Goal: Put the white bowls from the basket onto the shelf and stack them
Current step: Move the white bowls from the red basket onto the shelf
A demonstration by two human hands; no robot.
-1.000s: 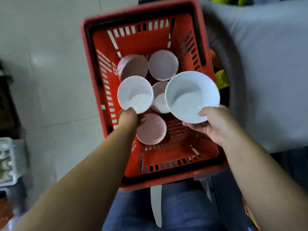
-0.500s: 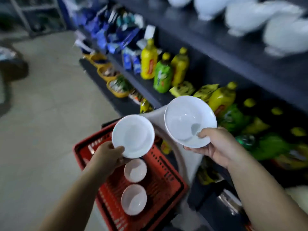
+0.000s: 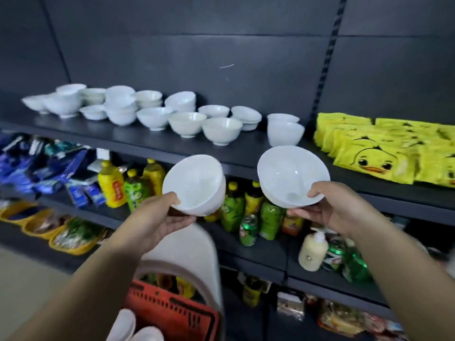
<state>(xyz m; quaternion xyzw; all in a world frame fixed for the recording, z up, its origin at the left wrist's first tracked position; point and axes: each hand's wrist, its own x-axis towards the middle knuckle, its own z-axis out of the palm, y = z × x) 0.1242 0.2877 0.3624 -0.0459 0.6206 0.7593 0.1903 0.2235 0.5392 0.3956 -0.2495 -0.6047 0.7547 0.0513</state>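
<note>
Fingers point(image 3: 183, 219) of my left hand point(image 3: 157, 217) curl under the left bowl point(image 3: 194, 184), thumb hooked over its near rim: a pinch grip. On the right hand point(image 3: 339, 212) same hold on the right bowl point(image 3: 293, 175), thumb over rim, fingers beneath. Both bowls in the air, mouths tilted toward me, side by side, not touching, in front of the shelf point(image 3: 152, 146) edge, not on it. Behind them shelf bowls point(image 3: 187, 124), some stacked, some single; nearest stack point(image 3: 285, 132) just beyond the right bowl. To the right, duck packs point(image 3: 384, 156) on that shelf. One tier down, bottles point(image 3: 112, 185). Low by my left forearm, basket point(image 3: 172, 313); two white bowls point(image 3: 128, 323) at its left side, blurred.
</note>
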